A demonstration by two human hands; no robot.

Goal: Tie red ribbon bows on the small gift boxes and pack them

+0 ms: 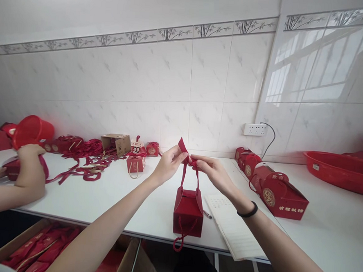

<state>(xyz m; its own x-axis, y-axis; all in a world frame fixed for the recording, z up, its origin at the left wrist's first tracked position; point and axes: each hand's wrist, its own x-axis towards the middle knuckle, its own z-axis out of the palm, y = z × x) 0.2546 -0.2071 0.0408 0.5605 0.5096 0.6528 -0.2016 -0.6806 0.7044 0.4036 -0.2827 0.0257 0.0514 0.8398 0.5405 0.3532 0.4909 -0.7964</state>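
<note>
A small red gift box (188, 218) stands upright near the table's front edge, a red cord handle (180, 234) hanging down its front. Two strands of red ribbon (182, 145) rise from its top to my hands. My left hand (170, 162) pinches the ribbon between thumb and fingers, one flat end sticking up above it. Close beside it on the right, my right hand (211, 170) pinches the ribbon too, with a black band (248, 210) on that wrist. The fingers partly hide where the strands cross.
An open notebook (231, 227) and a pen (207, 214) lie right of the box. Finished-looking red boxes (284, 195) line the right, near a red basin (339, 172). Loose ribbons (87, 167) and a cardboard carton (116, 144) sit left. A co-worker's arm (28, 180) reaches in at far left.
</note>
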